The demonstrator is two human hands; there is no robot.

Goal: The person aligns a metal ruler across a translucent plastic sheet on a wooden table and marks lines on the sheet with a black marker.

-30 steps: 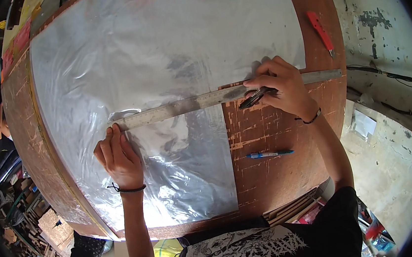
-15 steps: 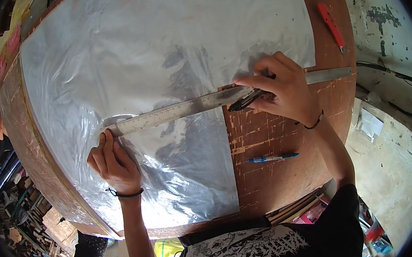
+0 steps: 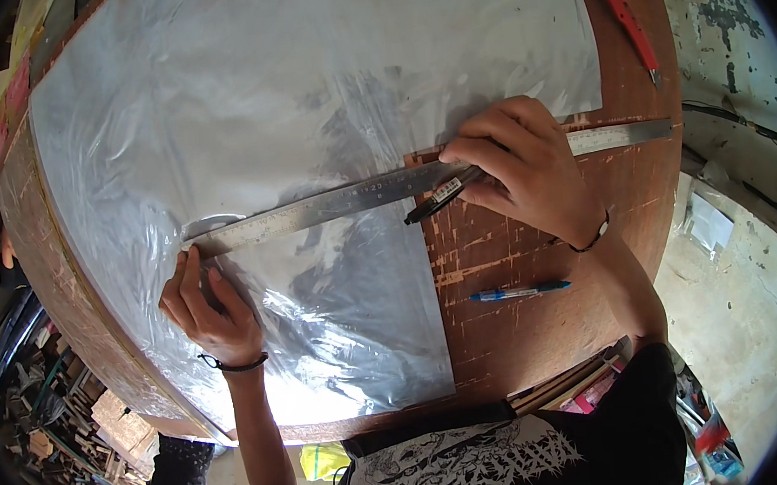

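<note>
The left hand is lying flat, pressing the long metal ruler onto the clear plastic sheet on the desk. The right hand, at 3 o'clock, is squeezing a black marker. No line is showing yet.

The left hand lies palm down, fingers together and pointing to the far side, with a dark band on its wrist; the forearm runs straight back to the near edge. The right hand is on the right, farther off, fingers curled and bent to the left, a band on its wrist, the arm bent at the elbow.
</note>
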